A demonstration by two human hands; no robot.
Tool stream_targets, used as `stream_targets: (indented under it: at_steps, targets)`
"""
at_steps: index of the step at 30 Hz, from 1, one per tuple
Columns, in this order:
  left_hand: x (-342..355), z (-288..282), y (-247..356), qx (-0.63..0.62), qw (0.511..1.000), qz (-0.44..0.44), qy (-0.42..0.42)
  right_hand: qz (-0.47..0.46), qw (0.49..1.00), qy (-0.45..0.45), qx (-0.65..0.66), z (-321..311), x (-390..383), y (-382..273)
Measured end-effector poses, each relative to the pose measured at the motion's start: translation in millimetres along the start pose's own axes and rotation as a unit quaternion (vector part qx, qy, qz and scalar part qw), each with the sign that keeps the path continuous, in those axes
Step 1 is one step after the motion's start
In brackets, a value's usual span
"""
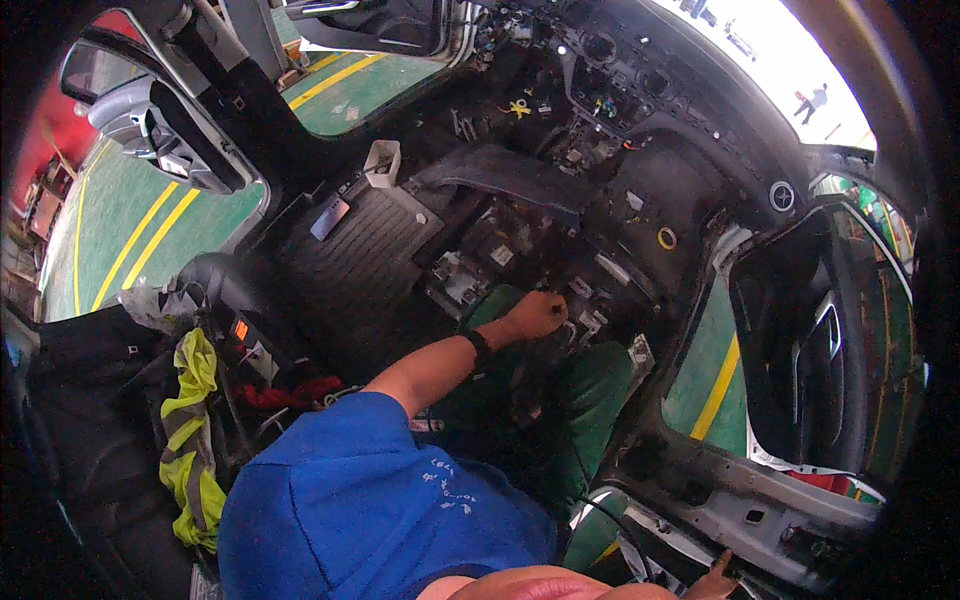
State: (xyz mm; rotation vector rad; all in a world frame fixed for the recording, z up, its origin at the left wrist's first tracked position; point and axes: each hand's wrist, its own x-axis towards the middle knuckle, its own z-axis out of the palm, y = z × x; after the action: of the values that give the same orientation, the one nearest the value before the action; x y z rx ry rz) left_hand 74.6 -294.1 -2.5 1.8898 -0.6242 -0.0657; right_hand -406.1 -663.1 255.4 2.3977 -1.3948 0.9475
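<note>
My left arm, with a dark band at the wrist, reaches over my green-trousered legs. My left hand point(538, 314) is closed in a fist beside metal brackets point(590, 322) on the stripped car floor. What it holds, if anything, is hidden by the fingers. Low at the right, my right hand point(712, 580) is by the grey door sill point(770, 505), partly cut off by the picture's edge. One finger of it points upward, and the rest cannot be made out.
A white container point(382, 163) and a phone point(329, 217) lie on the ribbed floor. A yellow tape roll point(667, 238) rests farther right. A yellow high-visibility vest point(193, 440) hangs at my left. The door point(805, 340) on the right stands open.
</note>
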Motion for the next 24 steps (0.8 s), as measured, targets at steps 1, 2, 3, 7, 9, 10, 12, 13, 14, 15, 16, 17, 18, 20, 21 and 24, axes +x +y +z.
stream_targets:
  at_steps: [1,2,3,7,9,10,12,13,14,15,16,17,18,20,21,24]
  targets:
    - [-0.4,-0.9,2.7,-0.01,1.0,-0.004,0.004,0.034,0.999,-0.002,0.004,-3.0,-0.3,-6.2]
    - [-0.6,-2.1,4.9,-0.013,1.0,0.001,0.008,0.068,0.998,-0.005,0.008,-5.7,-0.4,-12.4]
    - [-0.8,-3.0,6.8,-0.019,1.0,0.003,0.007,0.08,0.996,-0.006,0.026,-8.1,-0.5,-18.5]
    - [-1.3,-4.4,6.9,-0.019,1.0,0.005,0.007,0.125,0.991,-0.014,0.051,-17.7,-3.0,-40.4]
    - [-1.1,-3.7,3.3,-0.01,1.0,-0.016,-0.014,0.13,0.99,-0.014,0.056,-21.2,-4.4,-47.8]
    - [-0.8,-3.1,1.2,-0.006,0.999,-0.027,-0.024,0.126,0.99,-0.011,0.066,-22.1,-5.0,-50.2]
    - [-0.2,-1.4,-1.9,-0.007,1.0,-0.012,-0.016,0.117,0.99,-0.01,0.084,-23.1,-5.6,-52.1]
    - [0.0,-0.6,-2.7,-0.007,1.0,-0.011,-0.015,0.112,0.989,-0.011,0.091,-23.1,-5.8,-51.8]
    - [0.1,0.0,-2.9,-0.008,1.0,-0.004,-0.007,0.108,0.989,-0.013,0.099,-22.8,-5.8,-50.9]
    - [0.0,0.3,-2.5,-0.009,1.0,-0.003,-0.003,0.111,0.989,-0.014,0.095,-22.3,-5.8,-49.6]
    - [0.1,0.1,-1.6,-0.004,1.0,-0.011,-0.006,0.114,0.989,-0.016,0.091,-21.8,-5.6,-48.2]
    - [-0.2,-0.1,-0.4,-0.01,1.0,-0.017,-0.005,0.117,0.989,-0.017,0.087,-21.2,-5.5,-46.7]
    - [-0.5,-0.7,1.1,-0.01,0.999,-0.033,-0.011,0.116,0.989,-0.017,0.085,-20.6,-5.4,-45.4]
    - [-1.0,-2.5,3.8,-0.013,0.999,-0.041,-0.015,0.113,0.99,-0.015,0.083,-19.2,-5.4,-42.9]
    - [-1.4,-3.2,4.9,-0.016,0.999,-0.034,-0.014,0.109,0.992,-0.012,0.058,-18.3,-5.2,-41.5]
    - [-1.1,-4.6,6.1,-0.009,0.999,-0.037,-0.021,0.081,0.997,-0.002,0.014,-14.6,-4.4,-34.1]
